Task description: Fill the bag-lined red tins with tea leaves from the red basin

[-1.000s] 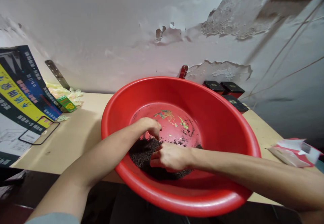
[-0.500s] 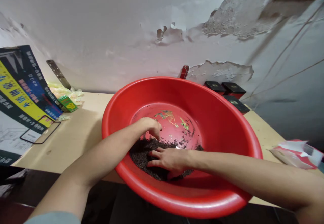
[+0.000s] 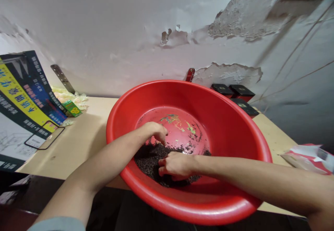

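Note:
A big red plastic basin (image 3: pixel 229 119) holds a heap of dark, loose, dry bits like tea leaves (image 3: pixel 148 165) on its near left floor. Inside it, my left hand (image 3: pixel 158 132) bends down at the wrist over the far side of the heap, its fingers mostly hidden behind the hand. My right hand (image 3: pixel 177 165) rests low in the near part of the heap. Its fingers are curled in over the dark leaves, and what lies under the palm is hidden. Stray bits and a gold printed pattern show on the basin floor.
The basin stands on a pale wooden table (image 3: pixel 75 147), overhanging its near edge. At left are a printed cardboard box (image 3: pixel 31 109) and a small green box (image 3: pixel 71 108). Several black-topped boxes (image 3: pixel 242 92) stand behind right. A red-and-white packet (image 3: pixel 310 158) lies at far right.
My right hand's fingers, spread over the dark leaves before, have curled in towards the palm. My left hand keeps nearly the same place. The view has shifted slightly.

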Demonstrator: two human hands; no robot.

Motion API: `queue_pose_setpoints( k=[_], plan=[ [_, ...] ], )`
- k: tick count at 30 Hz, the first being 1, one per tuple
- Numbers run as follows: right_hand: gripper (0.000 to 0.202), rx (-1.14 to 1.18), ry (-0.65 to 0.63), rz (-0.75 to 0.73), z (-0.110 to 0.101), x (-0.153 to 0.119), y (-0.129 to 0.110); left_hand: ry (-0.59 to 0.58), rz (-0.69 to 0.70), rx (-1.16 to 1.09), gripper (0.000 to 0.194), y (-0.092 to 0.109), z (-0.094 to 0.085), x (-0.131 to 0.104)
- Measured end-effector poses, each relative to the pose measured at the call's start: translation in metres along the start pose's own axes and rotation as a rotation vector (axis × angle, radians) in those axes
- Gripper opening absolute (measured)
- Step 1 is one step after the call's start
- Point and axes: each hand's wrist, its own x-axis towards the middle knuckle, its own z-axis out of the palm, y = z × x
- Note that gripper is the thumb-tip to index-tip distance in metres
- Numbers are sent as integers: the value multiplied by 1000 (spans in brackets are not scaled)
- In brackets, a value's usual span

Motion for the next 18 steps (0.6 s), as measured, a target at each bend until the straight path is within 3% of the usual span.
queue_pose_setpoints(
  k=[3, 11, 18],
  plan=[
    [31, 38, 16, 7, -8, -2, 0, -71, 0, 45, 79, 0, 0, 0],
    [27, -1, 196, 42, -25, -9, 2, -59, -27, 31, 77, 5, -6, -7],
    [25, 40, 171, 20, -23, -7, -1, -25, -11, 5, 75, 7, -6, -8]
  ],
)
